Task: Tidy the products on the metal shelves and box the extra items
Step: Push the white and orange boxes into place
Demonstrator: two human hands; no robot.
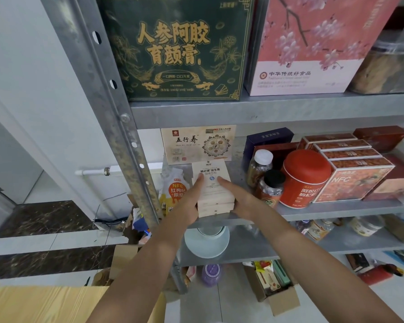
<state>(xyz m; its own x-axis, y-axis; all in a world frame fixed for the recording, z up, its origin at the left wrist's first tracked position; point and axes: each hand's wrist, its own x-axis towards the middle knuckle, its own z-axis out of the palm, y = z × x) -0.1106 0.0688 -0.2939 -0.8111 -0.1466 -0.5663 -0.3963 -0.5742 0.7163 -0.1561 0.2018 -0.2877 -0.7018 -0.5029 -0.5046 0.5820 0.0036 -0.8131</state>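
Note:
A stack of flat cream-white boxes [214, 197] lies at the front of the middle metal shelf [336, 209]. My left hand [189, 201] grips the stack's left side with its thumb on the top box. My right hand [239, 199] grips the right side, thumb also lying on top. An orange NFC drink pouch [173, 192] stands just left of the stack. A beige box with a round emblem [196, 143] stands upright behind it.
Right of the stack stand two small bottles [264, 180], a red tin [303, 178] and several orange NFC boxes [352, 178]. Green [180, 47] and pink [313, 47] gift boxes fill the top shelf. An open cardboard box [278, 290] sits on the floor; a white bowl [207, 241] lies below.

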